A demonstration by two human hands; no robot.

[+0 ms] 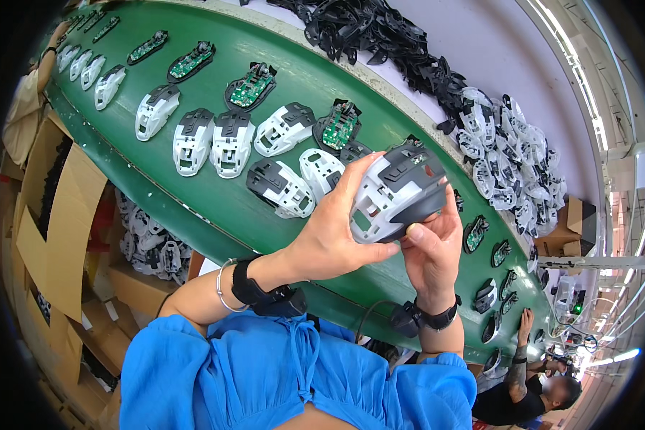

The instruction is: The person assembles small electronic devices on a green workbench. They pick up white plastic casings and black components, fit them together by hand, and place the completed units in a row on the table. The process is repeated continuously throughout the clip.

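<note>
You have the mouse point(398, 188) raised above the green desk point(215, 208), a little tilted, with its grey and white upper face turned to your eyes. Your left grip point(333, 233) grasps it from the left, the thumb along its lower edge, and your right grip point(435, 258) grasps it from the right, the thumb at the lower corner and the fingers at the dark side. So both grips are closed around the same mouse, and neither is free. In my judgement, this two-handed hold is good, if the pressure is equal from both sides and does not bend the thin parts around the cut-outs. It seems wise to press on the firm edges only, and to look along the whole seam, because the underside is hidden here and I cannot tell if it fits everywhere. Just beyond your left fingers lie two loose shells point(283, 188), and behind them a black base with a green circuit board point(339, 127); it is better that the mouse does not sink onto these. More shells and boards stand in rows to the left, while the heap of white parts point(505, 150) is beyond, on the right. A co-worker's hand point(525, 320) rests well apart from yours, at the right end.
</note>
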